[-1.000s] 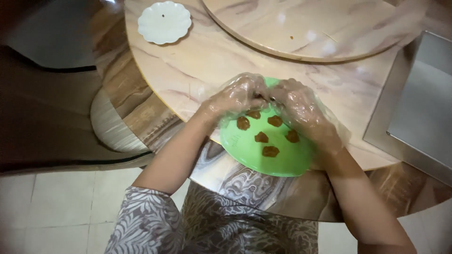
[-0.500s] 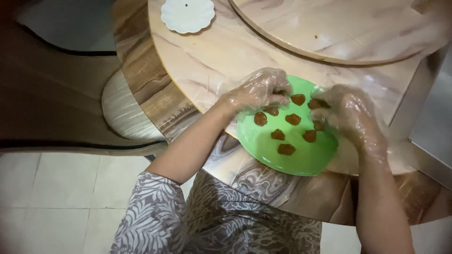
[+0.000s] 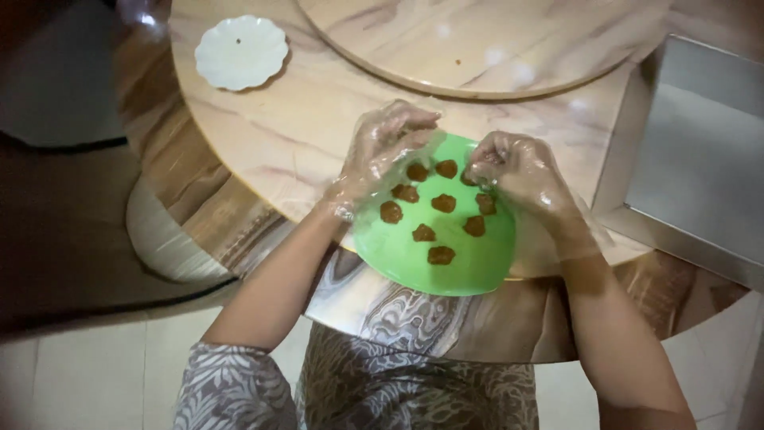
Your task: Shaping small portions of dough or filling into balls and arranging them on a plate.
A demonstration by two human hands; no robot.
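Note:
A green plate lies at the near edge of the round marble table and overhangs it slightly. Several small brown lumps are spread over the plate. Both my hands wear clear plastic gloves. My left hand hovers over the plate's upper left rim with its fingers curled, just above one lump; whether it holds anything is hidden. My right hand is at the plate's upper right, its fingertips pinched on a brown lump.
A small white scalloped dish sits at the table's far left. A round marble turntable fills the table's middle. A grey metal tray stands at the right. A chair seat is at the left, over tiled floor.
My hands, close together over the plate's top a second ago, have drawn apart to its two sides. More brown lumps lie on the plate now.

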